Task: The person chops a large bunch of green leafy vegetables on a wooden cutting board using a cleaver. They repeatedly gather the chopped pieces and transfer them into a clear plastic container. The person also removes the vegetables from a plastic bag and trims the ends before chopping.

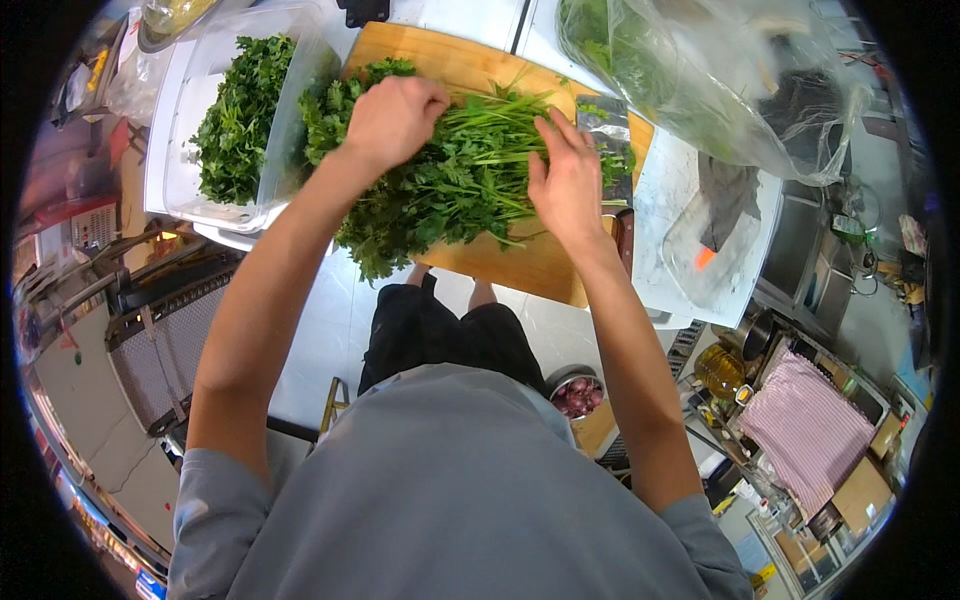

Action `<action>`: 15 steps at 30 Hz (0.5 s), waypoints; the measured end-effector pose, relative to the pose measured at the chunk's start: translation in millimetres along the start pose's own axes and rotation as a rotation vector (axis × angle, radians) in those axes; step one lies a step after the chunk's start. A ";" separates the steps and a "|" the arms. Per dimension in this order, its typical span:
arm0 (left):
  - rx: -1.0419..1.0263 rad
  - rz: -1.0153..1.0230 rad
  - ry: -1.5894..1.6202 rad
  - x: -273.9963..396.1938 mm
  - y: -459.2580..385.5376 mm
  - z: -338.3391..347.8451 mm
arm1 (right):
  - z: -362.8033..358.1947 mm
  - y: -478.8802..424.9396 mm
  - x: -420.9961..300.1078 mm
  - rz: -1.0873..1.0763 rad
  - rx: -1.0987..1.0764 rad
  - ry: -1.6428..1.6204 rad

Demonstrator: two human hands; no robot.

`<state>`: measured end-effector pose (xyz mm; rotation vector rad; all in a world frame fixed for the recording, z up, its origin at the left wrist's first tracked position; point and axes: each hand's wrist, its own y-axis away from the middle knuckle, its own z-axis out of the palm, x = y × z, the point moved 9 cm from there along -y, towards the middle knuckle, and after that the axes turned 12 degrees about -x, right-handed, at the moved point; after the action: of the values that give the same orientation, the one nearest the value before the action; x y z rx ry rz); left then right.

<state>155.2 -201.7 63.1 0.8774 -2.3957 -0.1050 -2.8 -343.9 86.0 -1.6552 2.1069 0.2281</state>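
Note:
A large bunch of leafy green herbs (465,176) lies across a wooden cutting board (517,266), its leaves to the left and its stems to the right. Over the upper left part of the bunch is my left hand (396,120), fingers curled; whether it pinches any herb cannot be told. My right hand (566,176) rests on the stem ends with its fingers spread. Just right of that hand lies a cleaver, its blade (604,120) partly under loose leaves and its wooden handle (625,238) towards me.
A clear plastic container (266,176) with chopped greens (244,120) stands left of the board. At the upper right sits a clear plastic bag (697,112) with more greens. A flat plastic bag (694,259) lies on the white surface at right. A metal bowl of red onions or shallots (577,394) stands lower down.

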 end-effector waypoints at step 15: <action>-0.230 0.142 0.272 -17.8 -20.7 13.2 | 18.0 62.1 -34.6 -0.119 -0.160 -0.140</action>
<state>170.7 -208.5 38.0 0.5739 -2.1327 -0.1894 -51.3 -289.8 76.5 -1.7926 1.9228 0.4712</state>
